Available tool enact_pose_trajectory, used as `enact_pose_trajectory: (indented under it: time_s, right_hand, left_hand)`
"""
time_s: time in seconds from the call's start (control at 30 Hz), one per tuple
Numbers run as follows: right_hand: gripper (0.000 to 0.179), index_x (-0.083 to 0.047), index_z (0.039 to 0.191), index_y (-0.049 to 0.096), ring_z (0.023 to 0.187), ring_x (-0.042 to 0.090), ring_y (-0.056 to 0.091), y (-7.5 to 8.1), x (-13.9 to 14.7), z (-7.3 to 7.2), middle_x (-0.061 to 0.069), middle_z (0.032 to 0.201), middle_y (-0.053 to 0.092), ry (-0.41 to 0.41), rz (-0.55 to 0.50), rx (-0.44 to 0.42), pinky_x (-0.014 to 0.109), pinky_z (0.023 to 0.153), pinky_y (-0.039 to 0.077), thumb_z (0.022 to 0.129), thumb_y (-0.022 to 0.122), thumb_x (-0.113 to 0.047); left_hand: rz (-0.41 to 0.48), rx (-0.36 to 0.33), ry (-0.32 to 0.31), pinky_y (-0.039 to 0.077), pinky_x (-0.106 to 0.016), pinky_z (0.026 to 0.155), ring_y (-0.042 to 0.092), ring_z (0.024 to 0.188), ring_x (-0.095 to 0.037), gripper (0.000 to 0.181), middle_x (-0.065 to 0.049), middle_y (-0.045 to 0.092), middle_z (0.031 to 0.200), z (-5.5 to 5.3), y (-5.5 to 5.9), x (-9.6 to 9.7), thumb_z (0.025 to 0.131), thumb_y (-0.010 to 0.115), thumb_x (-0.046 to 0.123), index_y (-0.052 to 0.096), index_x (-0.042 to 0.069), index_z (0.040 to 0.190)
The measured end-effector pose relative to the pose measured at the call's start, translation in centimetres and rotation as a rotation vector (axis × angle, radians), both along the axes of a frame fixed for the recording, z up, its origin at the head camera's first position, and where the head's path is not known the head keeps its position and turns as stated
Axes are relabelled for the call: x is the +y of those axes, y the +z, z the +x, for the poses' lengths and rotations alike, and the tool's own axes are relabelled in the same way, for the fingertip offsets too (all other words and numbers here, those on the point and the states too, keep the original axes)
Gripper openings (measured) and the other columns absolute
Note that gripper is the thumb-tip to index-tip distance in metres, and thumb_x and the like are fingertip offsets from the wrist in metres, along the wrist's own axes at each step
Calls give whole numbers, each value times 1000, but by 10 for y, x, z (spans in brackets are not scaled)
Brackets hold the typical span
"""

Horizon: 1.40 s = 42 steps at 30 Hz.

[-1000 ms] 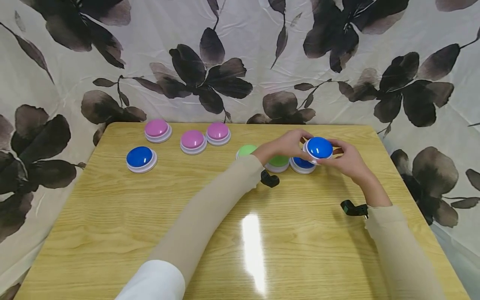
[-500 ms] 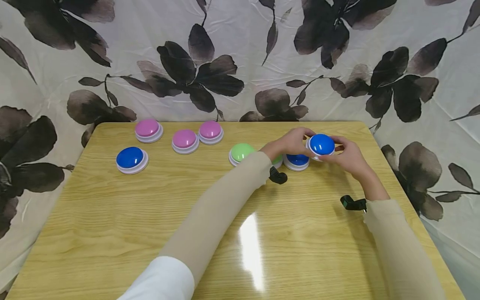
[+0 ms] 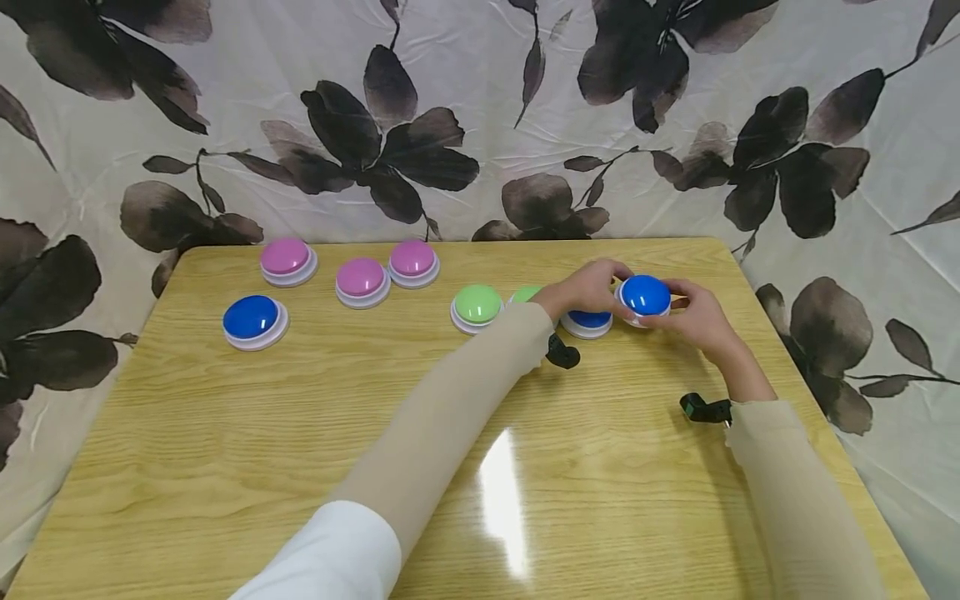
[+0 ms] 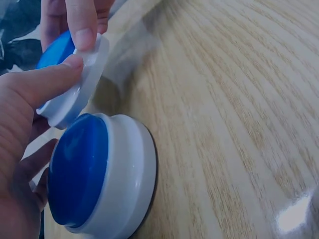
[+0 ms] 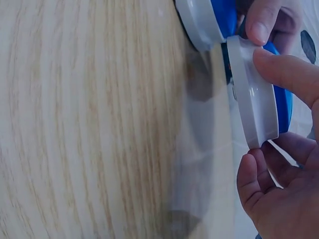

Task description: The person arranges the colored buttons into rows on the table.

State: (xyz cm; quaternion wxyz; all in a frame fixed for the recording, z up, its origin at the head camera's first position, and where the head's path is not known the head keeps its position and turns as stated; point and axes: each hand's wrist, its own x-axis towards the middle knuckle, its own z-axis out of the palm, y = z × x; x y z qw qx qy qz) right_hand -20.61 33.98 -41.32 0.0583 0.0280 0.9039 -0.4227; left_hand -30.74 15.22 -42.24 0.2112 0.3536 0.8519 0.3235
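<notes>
Both hands hold a push button with a blue dome and white base (image 3: 647, 295) near the back right of the table. My left hand (image 3: 591, 287) grips its left side, the thumb on the white base in the left wrist view. My right hand (image 3: 699, 317) pinches the right side by the base, thumb and fingers on the rim. The wrist views show this button tilted and raised off the wood, its underside partly visible. Just left of it, a second blue button (image 4: 82, 172) sits on the table, partly behind my left hand in the head view.
Two green buttons, one in full view (image 3: 477, 305) and one mostly hidden (image 3: 524, 294) by the left wrist, sit further left. Three pink buttons (image 3: 362, 279) and another blue button (image 3: 252, 319) stand at the back left. A floral cloth (image 3: 480, 125) hangs behind the wooden table (image 3: 300, 467).
Both hands have carried the blue button rightward, away from the second blue button, and slightly lower. The head view has shifted, so the scene slides left; a green button is now more exposed.
</notes>
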Motion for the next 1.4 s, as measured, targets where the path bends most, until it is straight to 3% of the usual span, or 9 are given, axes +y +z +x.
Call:
enact_pose_trajectory:
  time_s: [0.23,0.53,0.8,1.03,1.4]
  right_hand:
    - [85,2,145,38,116,38,47,-14,2,-1,22,142,42,-9,-27,-34,49,95,43,81,80,-35]
    - [84,3,146,35,116,36,49,-22,0,-1,23,143,41,-4,-61,-44,45,94,44,84,78,-33]
    - [86,3,148,31,120,37,47,-28,9,2,24,144,39,-15,-62,-66,50,98,43,85,77,-33]
    - [91,2,149,31,114,35,45,-28,12,0,24,141,40,-26,-41,-70,45,94,43,83,78,-38]
    - [93,0,149,30,114,34,40,-32,11,-3,23,141,39,-52,-97,-91,44,96,40,80,81,-37]
  left_hand:
    - [-64,-12,-3,41,-29,98,50,119,-11,78,4,52,136,-1,-10,2,76,81,46,50,15,140]
    - [-132,15,-4,38,-29,101,47,123,-11,78,3,52,138,-2,-12,5,77,80,46,48,14,141]
    - [-138,-12,-3,39,-28,101,48,123,-11,79,3,51,139,2,-11,14,78,79,45,47,15,143]
    - [-159,-16,-3,40,-28,101,49,121,-13,77,0,52,138,1,-8,16,79,80,42,48,12,143]
    - [-135,-15,16,41,-28,100,51,119,-13,74,0,55,136,-1,-10,12,78,81,42,51,13,140]
